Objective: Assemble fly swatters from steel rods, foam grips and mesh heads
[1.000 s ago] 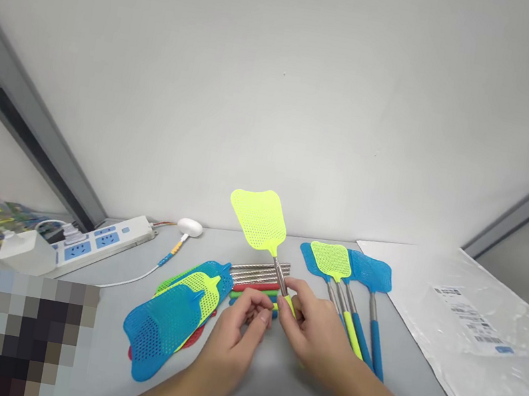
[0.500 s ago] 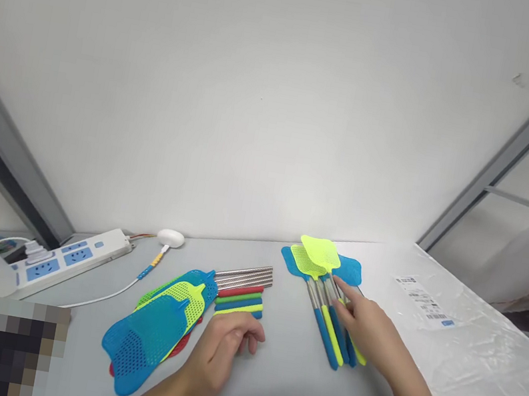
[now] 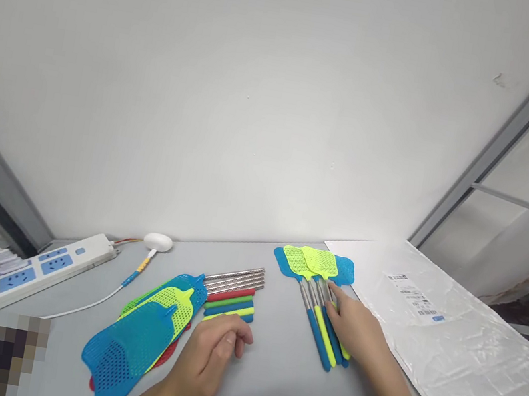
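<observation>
My right hand [image 3: 355, 325] has its index finger and thumb at the metal shaft of a yellow fly swatter [image 3: 323, 262], the uppermost in a fanned pile. Beneath it are another yellow fly swatter [image 3: 295, 260] and blue fly swatters [image 3: 345, 271], their blue and yellow grips towards me. Loosely curled, my left hand [image 3: 217, 352] rests on the table with nothing visible in it. Just beyond it lie loose grips, among them a red grip [image 3: 231, 294], and several metal rods [image 3: 236, 279]. Left of that hand, blue swatter heads [image 3: 132, 338] overlap yellow, green and red ones.
A white power strip [image 3: 47, 266] with plugs stands at the left. A white oval device [image 3: 157, 242] with a cable sits near the wall [image 3: 257, 122]. Clear plastic packaging [image 3: 442, 349] with a printed label covers the table's right side.
The top yellow swatter's head has come down and levelled onto the pile, with my right hand at its shaft. My left hand stays curled. The camera view has shifted slightly.
</observation>
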{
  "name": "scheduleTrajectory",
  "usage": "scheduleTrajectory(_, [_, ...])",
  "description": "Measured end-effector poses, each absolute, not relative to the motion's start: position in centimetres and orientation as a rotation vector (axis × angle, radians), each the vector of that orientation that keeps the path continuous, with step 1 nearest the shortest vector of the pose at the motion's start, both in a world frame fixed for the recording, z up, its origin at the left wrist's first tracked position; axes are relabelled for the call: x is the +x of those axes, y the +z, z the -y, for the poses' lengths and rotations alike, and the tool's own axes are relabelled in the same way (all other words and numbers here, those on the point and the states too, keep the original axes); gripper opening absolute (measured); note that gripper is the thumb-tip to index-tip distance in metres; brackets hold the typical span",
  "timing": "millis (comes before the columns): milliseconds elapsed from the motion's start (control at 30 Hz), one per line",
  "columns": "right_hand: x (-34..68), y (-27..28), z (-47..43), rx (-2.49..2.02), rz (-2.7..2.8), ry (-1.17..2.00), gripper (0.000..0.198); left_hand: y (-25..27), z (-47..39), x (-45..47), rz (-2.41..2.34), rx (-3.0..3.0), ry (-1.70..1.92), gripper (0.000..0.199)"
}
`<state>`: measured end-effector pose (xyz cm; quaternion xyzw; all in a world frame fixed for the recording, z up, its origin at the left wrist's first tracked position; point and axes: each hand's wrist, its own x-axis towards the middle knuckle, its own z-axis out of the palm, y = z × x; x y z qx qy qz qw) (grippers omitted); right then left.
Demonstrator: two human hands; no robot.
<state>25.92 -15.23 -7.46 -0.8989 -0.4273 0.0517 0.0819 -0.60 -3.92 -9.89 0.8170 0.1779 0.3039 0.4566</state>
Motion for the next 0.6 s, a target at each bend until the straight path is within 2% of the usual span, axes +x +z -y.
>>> scheduleTrajectory(467, [25.7, -7.7, 15.1, -2.807, 1.287, 0.136, 0.051, -8.4, 4.6, -0.2, -0.423, 2.246, 0.75, 0.031])
scheduleTrajectory(600, [24.7, -7.0, 15.2, -2.809, 1.265, -0.015, 0.054, -8.0, 4.7, -0.1, -0.382, 2.352, 0.776, 0.025])
